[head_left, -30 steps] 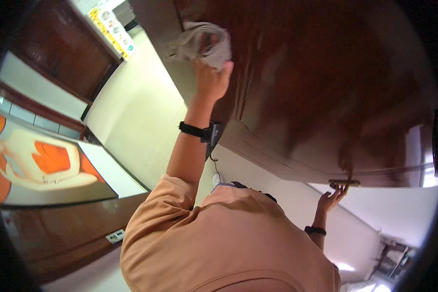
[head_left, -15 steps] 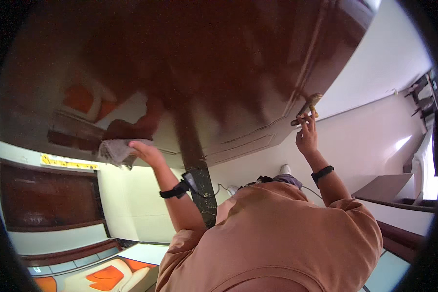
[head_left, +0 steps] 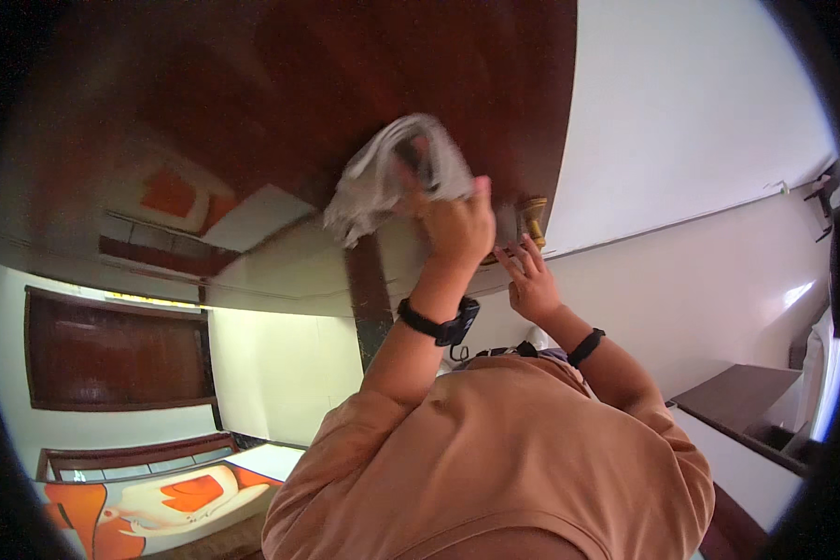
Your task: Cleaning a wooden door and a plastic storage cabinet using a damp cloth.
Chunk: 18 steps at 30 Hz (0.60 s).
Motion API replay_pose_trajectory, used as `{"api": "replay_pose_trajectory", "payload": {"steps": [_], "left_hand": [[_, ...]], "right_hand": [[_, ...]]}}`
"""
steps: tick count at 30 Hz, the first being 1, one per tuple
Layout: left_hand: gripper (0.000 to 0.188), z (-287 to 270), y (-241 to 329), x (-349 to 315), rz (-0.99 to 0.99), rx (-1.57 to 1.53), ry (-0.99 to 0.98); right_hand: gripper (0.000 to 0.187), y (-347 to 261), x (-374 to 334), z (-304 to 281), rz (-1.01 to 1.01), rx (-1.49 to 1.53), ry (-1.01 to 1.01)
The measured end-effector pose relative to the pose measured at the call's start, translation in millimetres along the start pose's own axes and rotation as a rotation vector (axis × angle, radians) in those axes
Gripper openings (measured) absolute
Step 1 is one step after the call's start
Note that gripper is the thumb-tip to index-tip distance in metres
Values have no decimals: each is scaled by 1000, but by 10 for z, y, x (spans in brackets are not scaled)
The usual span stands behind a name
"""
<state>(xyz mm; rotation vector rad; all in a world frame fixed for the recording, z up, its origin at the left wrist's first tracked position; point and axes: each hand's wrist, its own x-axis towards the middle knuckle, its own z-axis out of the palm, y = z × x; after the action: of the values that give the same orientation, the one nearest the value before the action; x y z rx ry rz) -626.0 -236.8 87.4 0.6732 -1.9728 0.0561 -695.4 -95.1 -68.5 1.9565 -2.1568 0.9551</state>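
A glossy dark brown door [head_left: 252, 84] fills the upper left, with reflections on its surface. My left hand [head_left: 462, 231] presses a crumpled light grey cloth [head_left: 369, 177] against the door, its fingers partly hidden in the folds and slightly blurred. The thumb sticks out beside the cloth. Close to the door's right edge is a brass-coloured door handle [head_left: 535, 220]. On its lever rest the fingers of my right hand [head_left: 535, 287], which hide part of it.
White wall [head_left: 681, 121] lies beyond the door's right edge. At the lower left are a dark brown panel [head_left: 117, 359] and an orange-and-cream picture [head_left: 182, 499]. A dark-topped cabinet [head_left: 737, 397] stands at the right. Both my wrists wear black bands.
My left hand has carried the cloth up and right across the door, from its lower edge toward the handle. The door's edge and handle appear farther left, with my right hand still there.
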Motion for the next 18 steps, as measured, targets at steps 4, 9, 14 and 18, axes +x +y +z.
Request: {"api": "replay_pose_trajectory", "payload": {"steps": [4,9,14,18], "left_hand": [[70,141,643,295,102,-4,-198],[57,414,612,134,306,-108,-365],[37,314,295,-127,354,-35,-487],[33,103,-6,-306,304,-81,-330]], "right_hand": [[56,21,11,-14,-30,70,-45],[53,122,-56,-1,-51,42,-132],[59,160,-74,5,-30,78,-71],[66,117,-14,-41,-59,58,-52]]}}
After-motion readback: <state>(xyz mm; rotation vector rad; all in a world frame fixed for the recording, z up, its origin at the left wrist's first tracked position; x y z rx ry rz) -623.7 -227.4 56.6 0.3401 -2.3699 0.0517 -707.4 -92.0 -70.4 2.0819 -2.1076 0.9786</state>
